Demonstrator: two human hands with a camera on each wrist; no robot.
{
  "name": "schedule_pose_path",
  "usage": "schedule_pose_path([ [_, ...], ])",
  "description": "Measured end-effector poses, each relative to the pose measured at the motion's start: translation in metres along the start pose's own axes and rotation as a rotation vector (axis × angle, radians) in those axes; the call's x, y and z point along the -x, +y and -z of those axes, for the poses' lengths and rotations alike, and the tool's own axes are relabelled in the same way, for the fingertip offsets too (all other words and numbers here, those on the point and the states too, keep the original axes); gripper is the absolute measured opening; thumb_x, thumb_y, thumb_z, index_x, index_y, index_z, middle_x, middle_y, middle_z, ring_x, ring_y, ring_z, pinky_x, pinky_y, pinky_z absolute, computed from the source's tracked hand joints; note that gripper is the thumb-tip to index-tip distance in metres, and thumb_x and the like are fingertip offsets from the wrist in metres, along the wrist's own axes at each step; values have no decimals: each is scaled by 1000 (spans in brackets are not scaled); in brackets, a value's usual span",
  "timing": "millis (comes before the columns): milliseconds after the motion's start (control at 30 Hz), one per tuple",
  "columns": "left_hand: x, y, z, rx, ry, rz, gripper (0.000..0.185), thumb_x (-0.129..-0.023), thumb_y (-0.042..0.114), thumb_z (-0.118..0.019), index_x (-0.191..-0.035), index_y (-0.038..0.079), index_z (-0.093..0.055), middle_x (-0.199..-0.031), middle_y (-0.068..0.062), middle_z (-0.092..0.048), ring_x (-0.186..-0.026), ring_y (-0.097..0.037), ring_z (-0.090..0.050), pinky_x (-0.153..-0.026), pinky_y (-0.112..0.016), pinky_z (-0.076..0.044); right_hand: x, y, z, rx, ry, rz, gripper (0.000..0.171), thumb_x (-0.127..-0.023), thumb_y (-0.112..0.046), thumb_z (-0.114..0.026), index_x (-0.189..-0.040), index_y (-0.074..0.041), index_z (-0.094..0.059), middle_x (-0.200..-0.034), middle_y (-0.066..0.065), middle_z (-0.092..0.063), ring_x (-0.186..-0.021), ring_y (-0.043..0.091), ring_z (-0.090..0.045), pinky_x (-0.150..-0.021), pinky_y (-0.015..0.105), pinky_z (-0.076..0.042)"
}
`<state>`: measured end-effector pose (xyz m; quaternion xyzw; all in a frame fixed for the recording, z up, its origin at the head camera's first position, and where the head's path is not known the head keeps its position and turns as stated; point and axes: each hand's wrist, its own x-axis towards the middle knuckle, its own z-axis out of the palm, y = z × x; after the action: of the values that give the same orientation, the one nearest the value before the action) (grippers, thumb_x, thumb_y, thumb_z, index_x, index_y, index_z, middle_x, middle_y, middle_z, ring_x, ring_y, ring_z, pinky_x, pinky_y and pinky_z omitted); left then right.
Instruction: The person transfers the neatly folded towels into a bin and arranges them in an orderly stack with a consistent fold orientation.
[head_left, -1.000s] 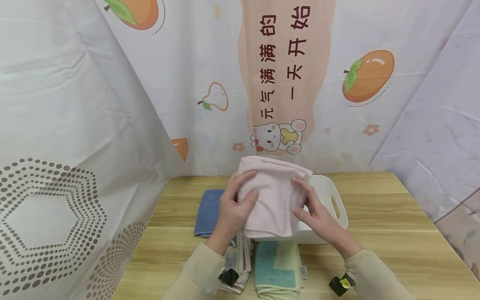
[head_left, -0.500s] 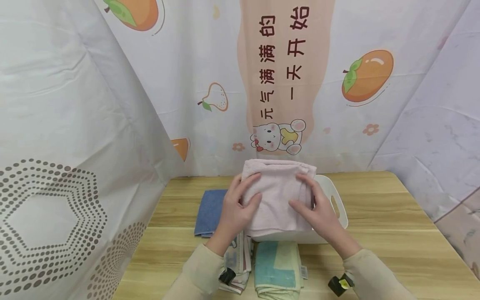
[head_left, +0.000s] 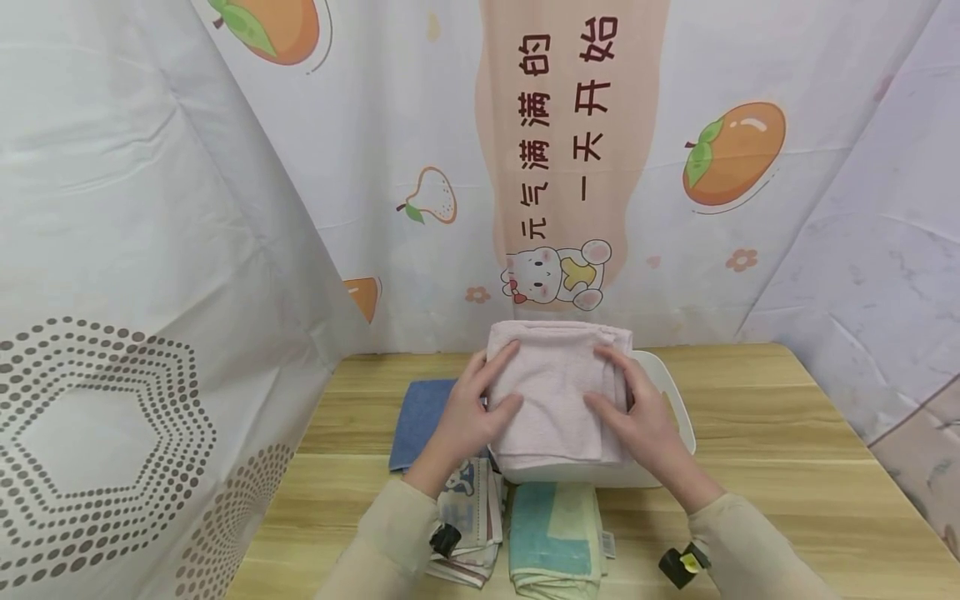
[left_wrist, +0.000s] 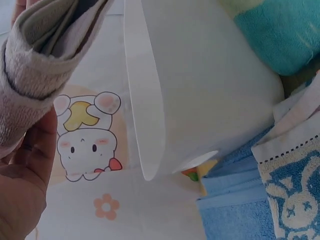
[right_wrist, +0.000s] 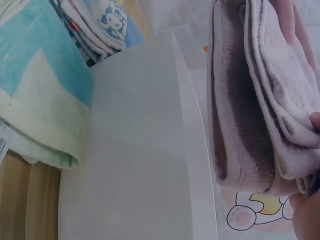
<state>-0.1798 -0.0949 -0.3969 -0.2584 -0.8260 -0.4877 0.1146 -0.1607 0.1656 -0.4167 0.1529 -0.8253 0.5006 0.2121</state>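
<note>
Left hand (head_left: 471, 408), right hand (head_left: 645, 417) — fingers (head_left: 500, 359) of both grip the pink towel (head_left: 555, 392) above the basket (head_left: 626, 476). Slack pinching might unfold it.

We note open table (head_left: 780, 450) right of the white basket (head_left: 585, 475), wide enough for passage. From overhead, the pink towel (head_left: 558, 392), held between our left grip (head_left: 476, 404) and right grip (head_left: 641, 412), bars most of the basket's mouth; both wrist views show us a gap between it and the basket's rim. Obstacles: blue towel (head_left: 423, 421) and patterned towel (head_left: 471, 508) to the left, teal-and-yellow towel (head_left: 551, 533) in front, curtain (head_left: 675, 287) behind.
</note>
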Motion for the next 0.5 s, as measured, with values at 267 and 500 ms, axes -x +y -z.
schedule_pose_path([
  [267, -5, -11, 3, 68, -127, 129, 73, -94, 24, -73, -157, 39, -40, -160, -1, -35, -127, -27, -53, -88, -41, -56, -3, 3, 1, 31, -55, -20, 63, -92, -8, -76, -149, -10, -49, -149, 17, -52, -138, 36, -45, -103, 2, -23],
  [500, -8, -16, 4, 129, -208, 214, 82, -92, 20, -76, -157, 46, -34, -164, 5, -26, -135, -29, -49, -96, -46, -54, -7, 7, 3, 52, -96, -48, 65, -92, -10, -76, -150, -10, -48, -151, 18, -49, -141, 36, -42, -108, 9, -25],
])
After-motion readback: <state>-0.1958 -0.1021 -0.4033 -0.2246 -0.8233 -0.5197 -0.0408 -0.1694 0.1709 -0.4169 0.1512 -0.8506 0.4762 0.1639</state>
